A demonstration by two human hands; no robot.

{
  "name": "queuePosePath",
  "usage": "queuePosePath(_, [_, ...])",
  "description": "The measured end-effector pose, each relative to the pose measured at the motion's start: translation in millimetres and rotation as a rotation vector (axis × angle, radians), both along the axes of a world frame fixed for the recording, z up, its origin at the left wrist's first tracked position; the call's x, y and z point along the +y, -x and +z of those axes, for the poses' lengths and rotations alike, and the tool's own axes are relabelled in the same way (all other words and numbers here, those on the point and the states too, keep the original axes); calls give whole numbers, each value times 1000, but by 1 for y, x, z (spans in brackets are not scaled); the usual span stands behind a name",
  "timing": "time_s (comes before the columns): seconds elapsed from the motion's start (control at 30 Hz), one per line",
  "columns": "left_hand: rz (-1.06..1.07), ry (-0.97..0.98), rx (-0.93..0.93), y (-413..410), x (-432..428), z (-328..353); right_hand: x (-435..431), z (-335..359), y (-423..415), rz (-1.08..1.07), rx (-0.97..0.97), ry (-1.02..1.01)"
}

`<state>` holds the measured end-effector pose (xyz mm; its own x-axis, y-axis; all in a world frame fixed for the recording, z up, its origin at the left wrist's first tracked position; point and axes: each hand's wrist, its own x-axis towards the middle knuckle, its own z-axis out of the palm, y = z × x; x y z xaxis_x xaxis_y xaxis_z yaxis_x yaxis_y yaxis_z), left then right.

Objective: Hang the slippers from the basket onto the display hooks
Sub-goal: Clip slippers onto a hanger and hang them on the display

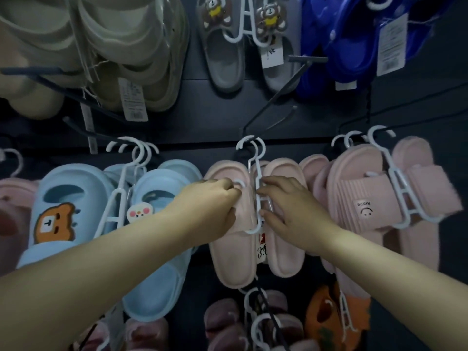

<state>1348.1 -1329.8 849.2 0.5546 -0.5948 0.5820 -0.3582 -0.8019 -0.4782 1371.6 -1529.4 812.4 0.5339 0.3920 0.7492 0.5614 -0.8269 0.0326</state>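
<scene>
Our left hand point(215, 206) is closed around the strap of the left shoe of the pink slippers point(233, 257), fingers curled in against a white loop of the hanger. Our right hand point(286, 209) is curled on the upright frame of the white hanger point(255, 173) that runs between the two shoes. The pair hangs soles down between and below both hands, with a price tag point(262, 247) showing in the gap just under the right thumb. Above the knuckles the hanger's curled top meets the lower end of the dark display hook point(276, 97); we cannot tell whether it is fully seated. Room is tight to the outside of each hand: the blue slippers point(152, 274) lie under our left forearm, their edge just beside the pink pair, and the ribbed pink Smile slippers point(359, 198) crowd the right wrist, near the right shoe. Farther above the hands, past a dark open strip of panel, hang the grey bear slippers point(225, 59). Below the wrists more hangers and darker shoes fill the lower row.
</scene>
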Motion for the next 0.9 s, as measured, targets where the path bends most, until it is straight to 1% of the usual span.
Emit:
queuePosePath(0.1, [-51, 14, 5, -3, 4, -3, 1, -1, 3, -12, -13, 8])
queuePosePath(0.27, [-150, 58, 3, -6, 0, -7, -2, -2, 9, -1, 19, -57])
queuePosePath(0.43, [-345, 121, 57, 8, -31, -6, -25, 0, 22, -11, -61, -97])
queuePosePath(0.5, [-382, 145, 81, 12, -49, -2, -40, 3, 27, -23, -83, -112])
queuePosePath(0.6, [-379, 183, 69, 12, -81, 2, -69, 8, 33, -23, -133, -142])
queuePosePath(0.73, [-365, 128, 32, 15, -131, 0, -122, 9, 38, -79, -199, -150])
queuePosePath(0.8, [-358, 133, 33, 18, -156, 0, -148, 11, 37, -122, -229, -157])
queuePosePath(0.9, [-273, 126, 65, 19, -188, 4, -180, 14, 31, -151, -190, -194])
